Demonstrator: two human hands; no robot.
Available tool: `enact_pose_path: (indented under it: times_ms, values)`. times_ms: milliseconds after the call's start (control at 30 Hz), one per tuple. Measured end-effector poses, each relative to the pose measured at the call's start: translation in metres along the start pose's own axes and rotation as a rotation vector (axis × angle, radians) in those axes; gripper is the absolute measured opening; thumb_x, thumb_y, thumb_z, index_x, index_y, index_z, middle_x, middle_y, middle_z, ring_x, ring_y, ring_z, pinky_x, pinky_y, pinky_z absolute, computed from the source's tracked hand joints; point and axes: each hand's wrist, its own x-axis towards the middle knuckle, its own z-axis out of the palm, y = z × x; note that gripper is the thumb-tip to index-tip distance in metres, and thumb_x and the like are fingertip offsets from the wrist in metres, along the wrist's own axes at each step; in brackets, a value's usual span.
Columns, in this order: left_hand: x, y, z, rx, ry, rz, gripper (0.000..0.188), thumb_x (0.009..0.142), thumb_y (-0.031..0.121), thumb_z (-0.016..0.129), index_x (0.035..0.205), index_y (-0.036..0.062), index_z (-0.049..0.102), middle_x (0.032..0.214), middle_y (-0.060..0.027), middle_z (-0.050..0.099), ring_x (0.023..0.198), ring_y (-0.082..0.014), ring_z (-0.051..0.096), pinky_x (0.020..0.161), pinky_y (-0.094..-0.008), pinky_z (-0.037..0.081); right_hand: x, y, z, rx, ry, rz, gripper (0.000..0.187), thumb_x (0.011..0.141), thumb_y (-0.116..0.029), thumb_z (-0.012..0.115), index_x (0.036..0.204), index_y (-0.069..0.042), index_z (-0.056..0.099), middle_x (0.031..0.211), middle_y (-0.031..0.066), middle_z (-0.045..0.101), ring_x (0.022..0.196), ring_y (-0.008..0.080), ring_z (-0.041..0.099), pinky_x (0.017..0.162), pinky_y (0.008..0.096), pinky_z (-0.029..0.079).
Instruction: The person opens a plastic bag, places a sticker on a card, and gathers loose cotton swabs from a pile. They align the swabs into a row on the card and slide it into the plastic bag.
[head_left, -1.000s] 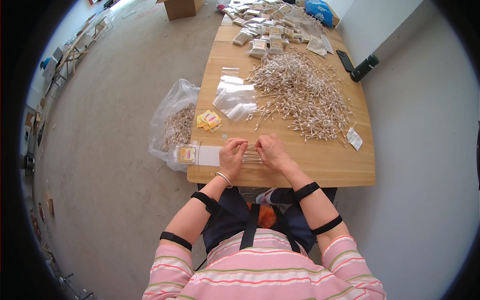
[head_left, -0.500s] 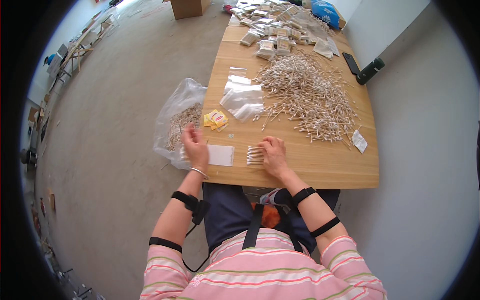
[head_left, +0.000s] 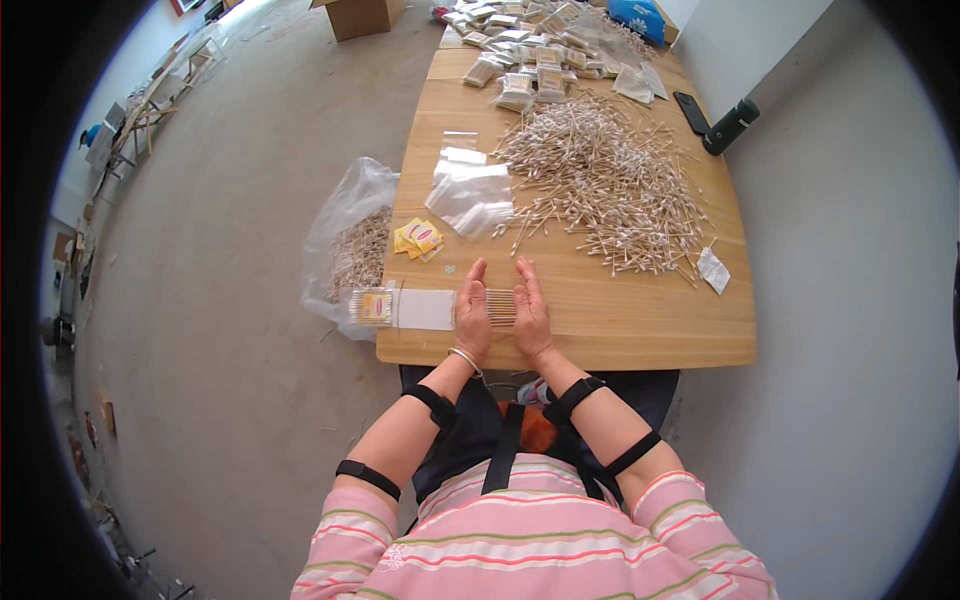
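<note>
Your left hand [head_left: 473,312] and right hand [head_left: 532,312] are both open, with straight fingers and flat palms that face each other. Between them is a neat row of cotton swabs [head_left: 501,307] on the wooden worktop [head_left: 620,325], near the edge closest to you. The sticks lie side by side and point left and right, with one hand at each end. Your palms hide the tips, so I cannot tell how hard you press on them

Just left of your left hand is a flat white piece [head_left: 425,310], and past it sits a small pack [head_left: 371,306] with a yellow label. Some yellow cards [head_left: 418,237] lie a bit farther up, and flat clear bags [head_left: 470,195] lie above those. A big messy pile of swabs [head_left: 610,180] spreads out ahead of you, to the right
</note>
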Motion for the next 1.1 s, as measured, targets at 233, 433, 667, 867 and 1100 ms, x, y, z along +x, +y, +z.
enact_pose_path:
  times_ms: [233,433,667,867,1100]
  values:
    - [0.003,-0.001,-0.006,-0.116,-0.019,-0.051,0.055,0.101,0.037,0.035,0.138,-0.0047,0.036,0.141,-0.0196,0.039,0.133,-0.0259,0.036,0.110,-0.0331,0.026,0.017,0.013,-0.003,-0.285,0.058,-0.170,0.043,0.090,-0.018,0.053,0.128,0.001,0.046,0.131,0.0192,0.047,0.131,0.0349,0.034,0.109,0.0413,0.028]
    - [-0.001,-0.004,-0.010,-0.124,-0.036,-0.059,0.053,0.101,0.034,0.036,0.138,-0.0044,0.035,0.141,-0.0173,0.039,0.133,-0.0242,0.036,0.111,-0.0329,0.026,0.073,-0.018,0.003,-0.854,0.074,0.144,0.043,0.080,-0.035,0.068,0.106,-0.003,0.056,0.107,0.0115,0.055,0.105,0.0298,0.051,0.091,0.0414,0.042]
    - [-0.001,-0.001,-0.011,-0.104,-0.051,-0.055,0.051,0.101,0.033,0.038,0.137,-0.0040,0.037,0.140,-0.0162,0.041,0.132,-0.0221,0.036,0.111,-0.0319,0.027,0.092,-0.013,-0.017,-0.925,-0.076,0.434,0.035,0.082,-0.032,0.065,0.099,-0.002,0.061,0.105,0.0168,0.061,0.101,0.0329,0.058,0.088,0.0422,0.046]
    - [0.002,-0.005,-0.009,-0.128,-0.010,-0.046,0.046,0.101,0.029,0.039,0.134,-0.0036,0.042,0.136,-0.0161,0.046,0.128,-0.0214,0.041,0.107,-0.0289,0.031,0.088,-0.018,-0.054,-1.034,-0.082,0.416,0.027,0.084,-0.025,0.057,0.096,-0.001,0.063,0.102,0.0193,0.062,0.096,0.0344,0.061,0.084,0.0446,0.049]
    - [0.001,-0.007,-0.010,-0.164,0.009,-0.046,0.046,0.101,0.027,0.039,0.135,-0.0037,0.041,0.137,-0.0172,0.045,0.129,-0.0218,0.040,0.108,-0.0294,0.030,0.063,-0.016,-0.078,-1.024,-0.149,-0.006,0.017,0.083,-0.012,0.057,0.098,-0.004,0.062,0.092,0.0145,0.061,0.094,0.0328,0.059,0.081,0.0416,0.049]
